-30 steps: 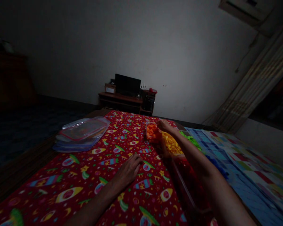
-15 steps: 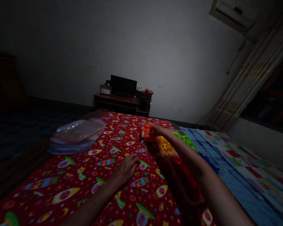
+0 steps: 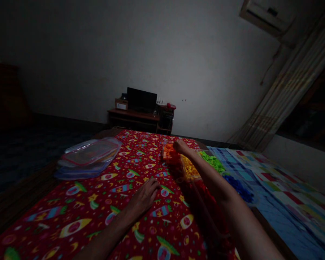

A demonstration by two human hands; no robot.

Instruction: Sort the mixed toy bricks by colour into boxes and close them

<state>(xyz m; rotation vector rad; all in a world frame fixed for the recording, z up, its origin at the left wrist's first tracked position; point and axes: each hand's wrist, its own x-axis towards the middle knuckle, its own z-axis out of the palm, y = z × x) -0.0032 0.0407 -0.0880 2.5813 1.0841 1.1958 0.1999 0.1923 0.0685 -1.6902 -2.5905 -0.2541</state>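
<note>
My left hand (image 3: 147,193) lies flat on the red cloth (image 3: 103,216) printed with rockets, holding nothing. At the far end of a row of clear containers, my right hand (image 3: 181,146) is just above the orange pieces (image 3: 169,153). Its fingers are curled together, and what they hold, if anything, cannot be made out. Yellow pieces (image 3: 190,169) fill the container under my right wrist. Nearer me, dark red pieces (image 3: 206,191) lie in a larger container, partly covered by my right forearm. Green pieces (image 3: 212,161) and blue pieces (image 3: 238,188) sit to the right of that arm.
A stack of clear lids (image 3: 90,157) with coloured rims lies at the cloth's left edge. Patterned bedding (image 3: 271,173) stretches along the right side. Beyond the cloth stands a desk (image 3: 134,115) with a monitor (image 3: 142,99) against the wall.
My right hand has lifted slightly and shifted right over the orange pieces. The right forearm has moved a little, exposing more blue pieces. My left hand stays in place.
</note>
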